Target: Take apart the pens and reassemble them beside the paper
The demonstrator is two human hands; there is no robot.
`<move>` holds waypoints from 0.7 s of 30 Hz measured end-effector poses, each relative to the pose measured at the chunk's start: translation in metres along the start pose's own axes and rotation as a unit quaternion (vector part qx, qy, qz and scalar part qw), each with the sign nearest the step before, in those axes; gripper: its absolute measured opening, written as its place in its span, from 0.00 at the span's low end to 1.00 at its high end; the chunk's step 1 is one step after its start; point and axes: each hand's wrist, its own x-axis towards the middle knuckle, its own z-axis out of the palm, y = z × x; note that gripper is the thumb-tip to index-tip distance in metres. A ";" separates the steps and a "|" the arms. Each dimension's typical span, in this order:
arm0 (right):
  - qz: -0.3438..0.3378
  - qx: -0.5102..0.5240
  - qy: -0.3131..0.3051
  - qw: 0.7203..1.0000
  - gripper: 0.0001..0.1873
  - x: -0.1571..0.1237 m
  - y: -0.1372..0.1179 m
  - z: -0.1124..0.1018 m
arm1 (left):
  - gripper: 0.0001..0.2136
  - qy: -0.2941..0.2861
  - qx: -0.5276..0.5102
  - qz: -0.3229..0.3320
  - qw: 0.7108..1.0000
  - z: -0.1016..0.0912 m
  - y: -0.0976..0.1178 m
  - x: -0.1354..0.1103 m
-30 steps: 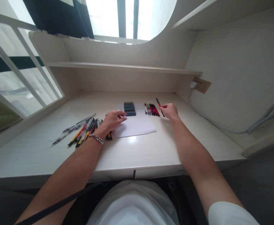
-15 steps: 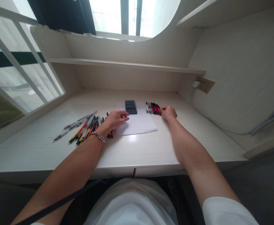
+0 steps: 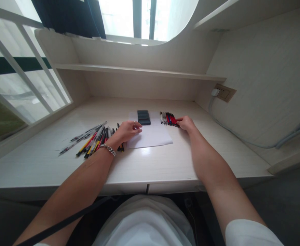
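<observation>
At the right end of a row of pens [image 3: 169, 119], my right hand [image 3: 186, 123] has its fingers closed on a red pen [image 3: 177, 124] with a dark end. The row lies side by side, white and clear ones at left, red and blue ones at right. My left hand [image 3: 130, 130] rests by the left edge of a white sheet of paper [image 3: 150, 137]. Its fingers are loosely curled, thumb apart, with nothing seen between them. Partly behind that hand and forearm lies a loose pile of pens [image 3: 95, 141] in black, red, yellow and clear. Some pens there are hidden.
A dark flat object [image 3: 144, 117], pixelated, lies at the paper's top edge. The white desk [image 3: 150, 167] meets a back panel with a shelf [image 3: 139, 70] above. On the right wall a plug sits in a socket [image 3: 225, 93], and a grey cable [image 3: 239, 138] runs along the wall.
At my right fingertips, the red pen at the row's end now shows more and lies slightly nearer to me. My left hand has stayed in place.
</observation>
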 end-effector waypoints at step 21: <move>-0.324 -0.012 -0.137 0.936 0.11 -0.077 -0.090 0.025 | 0.15 0.105 0.107 -0.111 0.982 -0.080 -0.009 -0.005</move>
